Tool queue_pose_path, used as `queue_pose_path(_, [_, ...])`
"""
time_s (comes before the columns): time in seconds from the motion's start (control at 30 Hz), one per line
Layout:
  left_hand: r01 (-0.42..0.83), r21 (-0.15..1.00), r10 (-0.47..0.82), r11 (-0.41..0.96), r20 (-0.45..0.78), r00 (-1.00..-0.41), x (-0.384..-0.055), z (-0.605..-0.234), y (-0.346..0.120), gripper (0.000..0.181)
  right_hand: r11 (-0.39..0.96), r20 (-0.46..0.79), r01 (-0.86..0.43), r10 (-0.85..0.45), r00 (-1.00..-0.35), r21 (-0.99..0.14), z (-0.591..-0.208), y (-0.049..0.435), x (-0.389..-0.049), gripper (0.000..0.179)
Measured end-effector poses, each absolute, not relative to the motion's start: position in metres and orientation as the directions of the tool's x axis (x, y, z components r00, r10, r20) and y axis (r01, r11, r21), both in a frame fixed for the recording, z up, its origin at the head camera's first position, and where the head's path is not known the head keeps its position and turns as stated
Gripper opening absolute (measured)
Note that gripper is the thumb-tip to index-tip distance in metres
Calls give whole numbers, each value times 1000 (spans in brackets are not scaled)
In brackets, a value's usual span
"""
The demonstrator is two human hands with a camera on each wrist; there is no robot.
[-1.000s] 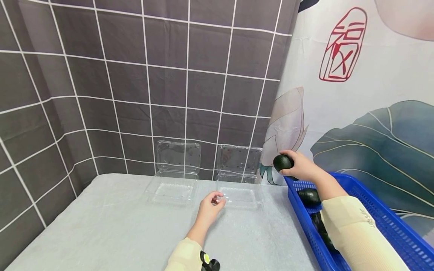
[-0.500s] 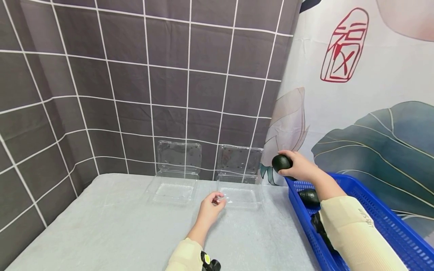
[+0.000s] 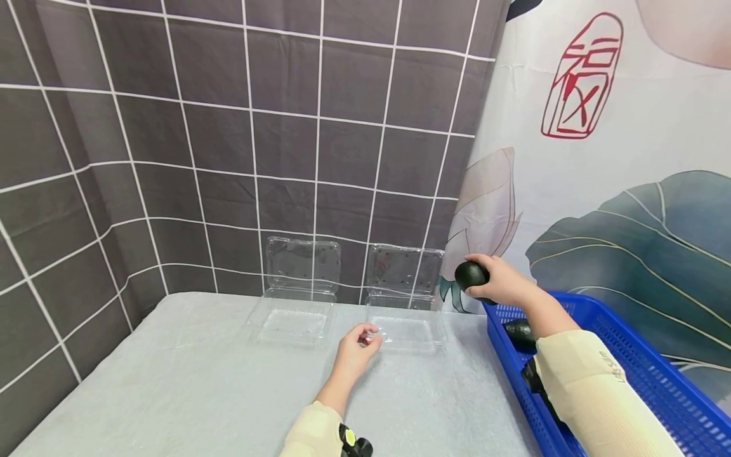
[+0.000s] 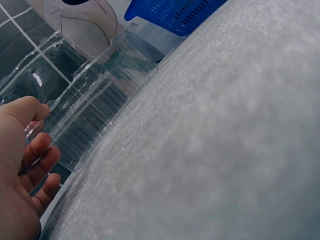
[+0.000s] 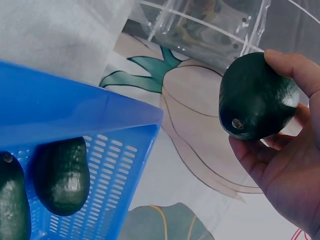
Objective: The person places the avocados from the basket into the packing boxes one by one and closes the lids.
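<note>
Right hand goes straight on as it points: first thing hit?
Probably the raised lid of the right clear container, with the dark green fruit in the right hand leading. Depth unclear; it may pass in front.

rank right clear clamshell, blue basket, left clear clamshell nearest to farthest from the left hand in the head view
1. Right clear clamshell: held at its left side by the left hand
2. Left clear clamshell: just left of the hand
3. Blue basket: over on the right
</note>
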State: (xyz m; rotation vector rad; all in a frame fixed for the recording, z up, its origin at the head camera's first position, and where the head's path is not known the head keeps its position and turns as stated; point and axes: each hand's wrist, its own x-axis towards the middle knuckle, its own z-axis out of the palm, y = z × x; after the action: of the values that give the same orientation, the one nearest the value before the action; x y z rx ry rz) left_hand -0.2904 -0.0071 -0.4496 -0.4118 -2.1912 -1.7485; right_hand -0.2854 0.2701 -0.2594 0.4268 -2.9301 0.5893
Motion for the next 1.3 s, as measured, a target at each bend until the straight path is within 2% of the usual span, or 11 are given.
queue_pose_path(0.93, [411, 889, 34, 204, 413, -910, -293, -451, -6, 15, 868, 176, -313, -263, -949, -385, -269, 259, -293, 67])
queue_pose_path(1.3, [393, 887, 32, 242, 397, -917, -290, -448, -7, 13, 863, 171, -319, -272, -947, -392, -271, 253, -295, 67])
